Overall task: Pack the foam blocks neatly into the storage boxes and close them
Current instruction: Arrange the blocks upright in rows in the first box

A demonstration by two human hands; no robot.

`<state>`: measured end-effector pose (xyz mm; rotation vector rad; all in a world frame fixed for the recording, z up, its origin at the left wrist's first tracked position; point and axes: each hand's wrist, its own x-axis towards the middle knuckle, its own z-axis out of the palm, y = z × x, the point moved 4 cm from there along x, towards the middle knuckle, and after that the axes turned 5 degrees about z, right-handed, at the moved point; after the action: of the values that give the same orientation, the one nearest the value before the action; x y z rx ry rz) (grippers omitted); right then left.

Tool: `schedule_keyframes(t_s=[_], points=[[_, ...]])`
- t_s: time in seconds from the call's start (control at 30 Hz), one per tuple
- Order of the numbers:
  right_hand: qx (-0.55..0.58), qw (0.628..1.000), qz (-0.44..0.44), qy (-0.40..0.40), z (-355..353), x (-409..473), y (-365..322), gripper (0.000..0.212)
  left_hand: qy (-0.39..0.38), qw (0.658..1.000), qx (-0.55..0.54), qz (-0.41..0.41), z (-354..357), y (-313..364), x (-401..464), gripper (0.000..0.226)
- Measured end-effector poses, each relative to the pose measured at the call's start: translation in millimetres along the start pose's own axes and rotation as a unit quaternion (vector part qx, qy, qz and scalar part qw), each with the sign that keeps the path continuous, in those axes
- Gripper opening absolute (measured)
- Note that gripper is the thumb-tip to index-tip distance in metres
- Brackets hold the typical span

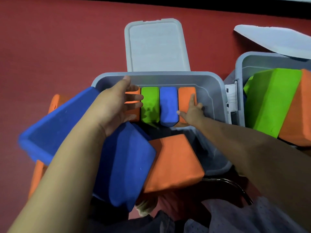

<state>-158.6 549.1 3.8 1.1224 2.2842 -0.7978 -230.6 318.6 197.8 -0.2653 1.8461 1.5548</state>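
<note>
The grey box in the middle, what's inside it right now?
Inside the grey box, four foam blocks stand in a row: orange block, green block, blue block, orange block. The left hand and right hand press them. The box's near part is hidden by loose blocks.

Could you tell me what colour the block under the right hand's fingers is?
Orange block, under the right hand, in the head view.

- We see four foam blocks [159,105], orange, green, blue, orange, standing in a row inside the open grey storage box [210,84].
- Its lid [156,46] lies behind.
</note>
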Motion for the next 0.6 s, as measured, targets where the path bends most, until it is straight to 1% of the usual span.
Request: schedule_keyframes(t_s=[0.1,0.23,0.3,0.37,0.43,0.47,0.5,0.53,0.57,0.6], points=[[-0.002,1.000,-0.018,-0.025,-1.7,2.8,3.1,0.092,0.000,1.000,0.006,-0.004,0.0,-1.5,1.1,0.039],[-0.018,0.998,0.001,-0.065,-9.0,0.5,0.8,0.092,0.000,1.000,0.024,0.001,1.5,-0.9,2.4,0.038],[-0.054,0.997,-0.013,-0.047,-18.2,-10.5,-6.0,0.090,-0.004,1.000,0.030,0.005,3.4,-1.5,1.3,0.038],[-0.094,0.993,-0.076,-0.006,-28.8,-29.4,-15.4,0.082,-0.011,0.999,0.038,0.006,6.5,-2.2,-1.0,0.038],[-0.088,0.987,-0.136,0.021,-35.9,-56.7,-18.8,0.069,-0.008,0.999,0.050,0.008,10.3,-2.1,-3.9,0.038],[-0.069,0.987,-0.145,0.020,-36.8,-71.0,-15.3,0.066,-0.006,0.998,0.062,0.012,12.7,-1.7,-5.8,0.038],[-0.039,0.990,-0.132,0.004,-35.5,-84.2,-8.1,0.067,-0.002,0.996,0.083,0.024,14.5,-1.9,-6.7,0.038],[-0.001,0.995,-0.095,-0.033,-32.5,-96.2,2.2,0.071,0.004,0.993,0.108,0.043,17.0,-2.3,-7.5,0.036],[0.047,0.994,-0.036,-0.091,-26.5,-106.2,14.9,0.076,0.010,0.988,0.136,0.065,19.2,-4.6,-8.6,0.034],[0.098,0.982,0.029,-0.158,-19.6,-116.3,27.2,0.082,0.014,0.982,0.166,0.084,22.7,-7.6,-11.6,0.032]])
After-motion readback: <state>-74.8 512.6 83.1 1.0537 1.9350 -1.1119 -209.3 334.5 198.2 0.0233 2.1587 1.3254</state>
